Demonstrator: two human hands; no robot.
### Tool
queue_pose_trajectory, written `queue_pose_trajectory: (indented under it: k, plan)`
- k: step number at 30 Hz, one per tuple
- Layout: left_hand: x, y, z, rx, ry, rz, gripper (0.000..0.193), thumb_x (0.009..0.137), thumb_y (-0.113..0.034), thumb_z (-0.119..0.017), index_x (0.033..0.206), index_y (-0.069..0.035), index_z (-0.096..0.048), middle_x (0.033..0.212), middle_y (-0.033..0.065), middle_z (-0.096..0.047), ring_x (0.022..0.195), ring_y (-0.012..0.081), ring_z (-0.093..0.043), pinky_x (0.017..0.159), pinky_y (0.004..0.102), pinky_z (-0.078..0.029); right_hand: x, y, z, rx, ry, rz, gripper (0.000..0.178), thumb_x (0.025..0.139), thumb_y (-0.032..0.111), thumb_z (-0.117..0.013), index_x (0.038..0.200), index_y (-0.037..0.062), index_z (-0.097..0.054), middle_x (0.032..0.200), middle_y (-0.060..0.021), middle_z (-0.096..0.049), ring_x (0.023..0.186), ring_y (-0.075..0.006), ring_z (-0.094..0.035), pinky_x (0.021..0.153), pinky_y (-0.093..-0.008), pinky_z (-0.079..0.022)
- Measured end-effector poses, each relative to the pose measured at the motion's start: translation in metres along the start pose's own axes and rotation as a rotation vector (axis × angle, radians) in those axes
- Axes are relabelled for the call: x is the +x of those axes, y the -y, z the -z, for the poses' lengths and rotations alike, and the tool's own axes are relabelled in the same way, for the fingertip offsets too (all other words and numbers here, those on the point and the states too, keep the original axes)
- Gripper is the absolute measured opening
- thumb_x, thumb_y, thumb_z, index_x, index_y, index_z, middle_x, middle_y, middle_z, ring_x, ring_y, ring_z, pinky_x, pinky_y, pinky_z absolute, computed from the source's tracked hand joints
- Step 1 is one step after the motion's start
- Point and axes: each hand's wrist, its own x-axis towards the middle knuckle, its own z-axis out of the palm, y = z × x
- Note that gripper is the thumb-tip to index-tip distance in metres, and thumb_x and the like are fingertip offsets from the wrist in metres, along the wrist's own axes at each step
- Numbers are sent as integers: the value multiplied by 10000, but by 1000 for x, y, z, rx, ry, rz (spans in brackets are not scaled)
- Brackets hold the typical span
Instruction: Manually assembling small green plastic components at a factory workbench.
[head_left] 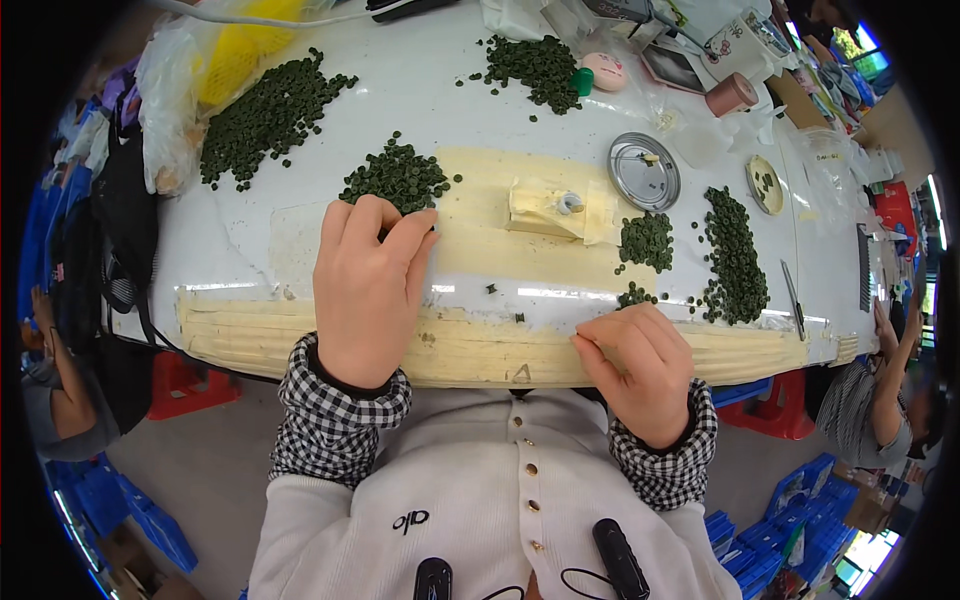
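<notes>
My left hand (368, 290) is closed in a pinch at the near edge of a pile of small dark green round pieces (398, 175). A small dark piece shows at its thumb and fingertip. Above the taped table edge, my right hand (642, 365) also pinches; what its fingertips hold, if anything, is too small to make out. Between and beyond the hands stands a block wrapped in cream tape (535, 210), with a whitish round fitting (570, 204) on it. Two small dark bits lie on the table between my hands. Small green heaps (646, 242) lie beyond my right hand.
Larger green piles lie at far left (275, 110), far middle (535, 70) and right (735, 255). A round metal lid (644, 172), a shallow dish (765, 185), tweezers (793, 300) and a pink spool (732, 94) are at right. Plastic bags (175, 100) stand far left.
</notes>
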Motion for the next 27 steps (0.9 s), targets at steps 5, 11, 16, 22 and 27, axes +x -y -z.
queue_pose_trajectory:
  k: [5, 11, 16, 22, 27]
  plan:
    - [-1, 1, -1, 43, 7, -21, 149, 777, -25, -715, 923, -33, -686, 785, 55, -534, 765, 238, -474, 664, 349, -425, 2, 5, -3, 98, -22, -88, 171, 713, -70, -731, 857, -8, -663, 781, -120, -663, 679, -248, -633, 615, -307, -503]
    - [-1, 2, -3, 6, -54, -59, 122, 770, 14, -707, 879, -18, -663, 783, 61, -579, 739, 235, -513, 644, 343, -440, -3, 10, -2, 953, -79, -575, 147, 901, -20, -616, 1039, -56, -656, 945, -133, -706, 829, -176, -688, 759, -284, -563]
    - [-6, -9, 6, -286, -98, 69, 141, 793, 63, -686, 916, -5, -668, 801, 83, -664, 670, 156, -600, 617, 261, -484, -4, 0, -5, 1338, -39, -649, 199, 962, 44, -561, 1131, -47, -612, 978, -150, -697, 885, -191, -695, 783, -294, -578]
    - [-12, -31, 8, -898, 5, 270, 183, 777, 95, -688, 935, 4, -680, 886, 79, -680, 745, 120, -631, 682, 235, -493, -5, -5, -8, 1525, 19, -677, 186, 959, 53, -569, 1117, -36, -609, 996, -148, -697, 898, -196, -700, 772, -292, -582]
    - [-11, -33, 4, -1170, 230, 211, 220, 818, 119, -642, 1016, 41, -695, 981, 120, -680, 868, 143, -652, 772, 249, -521, -1, 1, -9, 1429, 6, -688, 179, 944, 24, -581, 1110, -36, -610, 998, -148, -697, 905, -200, -698, 788, -289, -579]
